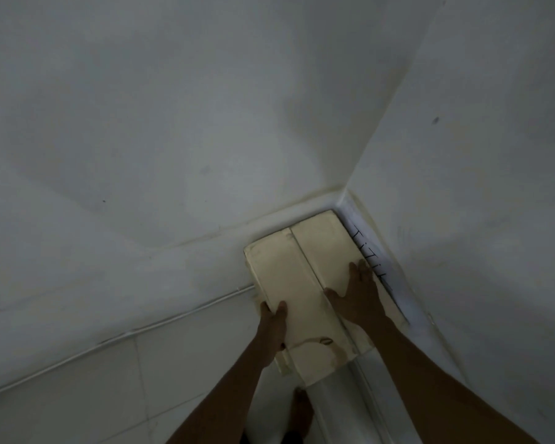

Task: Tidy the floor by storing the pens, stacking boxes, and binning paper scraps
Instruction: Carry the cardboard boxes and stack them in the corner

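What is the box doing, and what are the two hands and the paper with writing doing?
Cream cardboard box: flaps closed, tucked into the wall corner.
Left hand: grips the box's left edge, thumb on top.
Right hand: lies flat on the box top, fingers spread.
White sheet with black handwriting: stands between the box and the right wall.

Cream box (302, 283), black lettering (370, 254) on white, pale grey walls (173, 123).

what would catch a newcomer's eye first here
The cream box sits in the room corner, right of centre. The left hand grips its left edge while the right hand lies flat on top. Black handwriting runs along the foot of the wall beside it.
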`<action>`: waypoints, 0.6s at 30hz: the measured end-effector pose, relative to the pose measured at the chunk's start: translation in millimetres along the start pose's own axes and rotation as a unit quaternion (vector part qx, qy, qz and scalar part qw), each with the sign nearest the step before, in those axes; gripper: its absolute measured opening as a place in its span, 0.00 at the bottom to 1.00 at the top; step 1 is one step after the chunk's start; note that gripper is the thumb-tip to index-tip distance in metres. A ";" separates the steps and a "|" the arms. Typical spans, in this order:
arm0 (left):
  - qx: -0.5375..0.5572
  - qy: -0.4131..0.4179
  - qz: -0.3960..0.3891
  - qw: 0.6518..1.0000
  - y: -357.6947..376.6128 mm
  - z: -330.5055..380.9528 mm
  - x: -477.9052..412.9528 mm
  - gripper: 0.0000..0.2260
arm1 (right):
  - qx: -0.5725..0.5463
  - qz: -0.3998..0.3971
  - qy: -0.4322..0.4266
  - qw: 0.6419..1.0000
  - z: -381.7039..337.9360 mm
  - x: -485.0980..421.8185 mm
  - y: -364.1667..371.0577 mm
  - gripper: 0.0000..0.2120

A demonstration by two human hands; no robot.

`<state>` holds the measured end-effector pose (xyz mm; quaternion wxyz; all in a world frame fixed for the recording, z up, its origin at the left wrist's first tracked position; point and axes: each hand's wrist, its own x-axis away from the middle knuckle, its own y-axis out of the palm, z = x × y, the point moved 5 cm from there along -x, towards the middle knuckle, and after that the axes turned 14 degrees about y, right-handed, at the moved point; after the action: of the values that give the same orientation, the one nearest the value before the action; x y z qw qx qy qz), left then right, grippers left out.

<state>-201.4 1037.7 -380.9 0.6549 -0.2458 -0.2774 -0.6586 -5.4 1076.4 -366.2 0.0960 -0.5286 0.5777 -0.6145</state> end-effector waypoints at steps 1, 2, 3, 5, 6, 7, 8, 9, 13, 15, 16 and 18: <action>-0.021 0.001 -0.002 1.000 -1.6 -0.3 -2.9 0.24 | 0.007 -0.005 -0.001 1.000 0.5 0.6 1.6 0.46; -0.048 0.007 -0.003 0.999 -4.6 -0.1 -5.7 0.25 | 0.012 -0.009 -0.001 1.000 0.9 1.3 2.8 0.45; -0.073 0.016 -0.002 0.997 -8.2 -0.7 -9.3 0.25 | 0.016 -0.008 -0.002 1.000 1.4 2.1 3.5 0.45; -0.092 0.022 0.011 0.995 -19.2 -3.5 -15.0 0.25 | 0.023 -0.009 -0.004 1.000 0.5 5.5 4.3 0.44; -0.088 0.020 0.019 0.996 -24.4 -3.3 -17.3 0.24 | 0.025 -0.011 -0.005 1.000 -0.8 7.7 4.5 0.44; -0.081 0.020 0.025 0.996 -29.8 -1.9 -17.7 0.23 | 0.027 -0.013 -0.007 1.000 -3.0 11.1 4.8 0.44; -0.076 0.022 0.028 0.996 -34.3 1.0 -18.7 0.23 | 0.027 -0.015 -0.011 0.999 -6.3 13.9 5.2 0.43; -0.076 0.027 0.029 0.996 -37.4 4.2 -20.5 0.22 | 0.026 -0.016 -0.016 0.999 -10.0 16.3 5.5 0.43; -0.050 0.046 0.039 0.997 -51.6 15.4 -12.9 0.22 | 0.033 -0.014 -0.058 0.998 -32.1 29.4 5.6 0.42; -0.071 0.066 0.045 0.994 -62.7 19.8 -2.1 0.21 | 0.043 -0.015 -0.084 0.995 -46.5 37.5 5.7 0.41; -0.100 0.077 0.048 0.991 -68.8 21.7 3.8 0.21 | 0.048 -0.017 -0.095 0.994 -53.1 41.4 6.0 0.41; -0.138 0.099 0.062 0.984 -83.0 27.1 14.3 0.22 | 0.058 -0.025 -0.112 0.992 -66.0 48.3 7.7 0.41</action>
<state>-285.7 1044.9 -355.1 0.6782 -0.2842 -0.1026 -0.6699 -79.8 1079.0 -331.5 0.1750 -0.6021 0.5129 -0.5863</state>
